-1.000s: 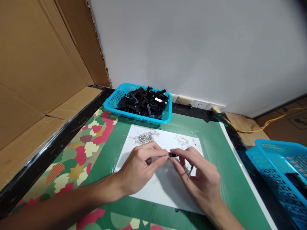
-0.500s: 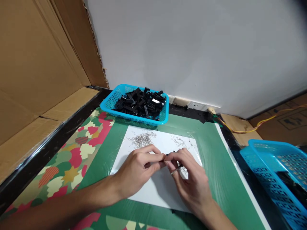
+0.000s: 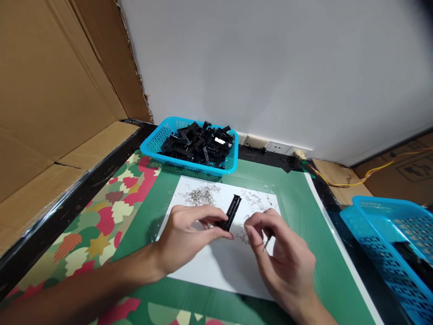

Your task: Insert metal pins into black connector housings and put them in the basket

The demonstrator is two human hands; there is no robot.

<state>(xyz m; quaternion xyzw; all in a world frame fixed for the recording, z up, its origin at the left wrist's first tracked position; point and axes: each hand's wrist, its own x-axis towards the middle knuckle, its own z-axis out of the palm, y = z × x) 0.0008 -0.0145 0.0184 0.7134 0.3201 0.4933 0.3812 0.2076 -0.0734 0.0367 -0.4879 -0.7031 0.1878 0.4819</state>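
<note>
My left hand (image 3: 191, 237) pinches a long, narrow black plastic part (image 3: 233, 210) between thumb and fingers, tilted up above a white sheet (image 3: 209, 271). My right hand (image 3: 282, 253) is closed to its right, thumb and forefinger pressed together. A thin tool with a metal end (image 3: 267, 243) is tucked in the right fingers; most of it is hidden. Whether the fingertips also pinch something small, I cannot make out. On the sheet lie a dense heap of small bent wire pieces (image 3: 201, 196) and a looser scatter of wire pieces (image 3: 253, 200).
Behind the sheet stands a blue basket (image 3: 189, 168) full of black plastic parts (image 3: 199, 144). A second blue basket (image 3: 368, 234) at the right holds dark pieces. Cardboard (image 3: 50, 90) rises on the left; sockets (image 3: 279, 147) and yellow wires (image 3: 368, 174) lie along the wall.
My hands have moved apart from touching each other. The black part now shows plainly in my left hand, and my right hand has shifted right, the tool still in it.
</note>
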